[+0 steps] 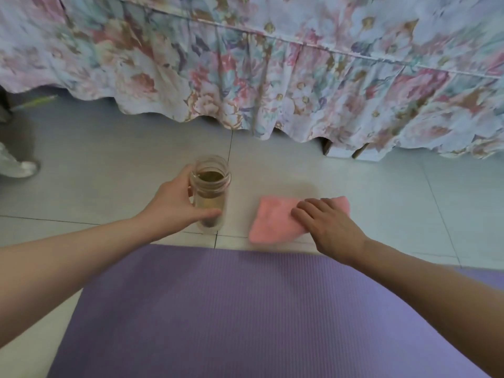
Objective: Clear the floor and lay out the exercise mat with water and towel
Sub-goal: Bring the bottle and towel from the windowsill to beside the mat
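Purple exercise mat (245, 309) lies flat below you. Your left hand (174, 203) wraps its fingers around the lidless water bottle (211, 192) on the floor tiles (381, 192); release carelessly and it tips, spilling. Your right hand (327, 222) rests flat, fingers extended, on the pink towel (272, 219) beside it.

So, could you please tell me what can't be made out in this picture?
Head view only:
- Mat: near end cut off by the bottom edge.
- Bottle: left side hidden by the left hand.
- Towel: right part covered by the right hand.
- Under the bed: hidden by the floral skirt.
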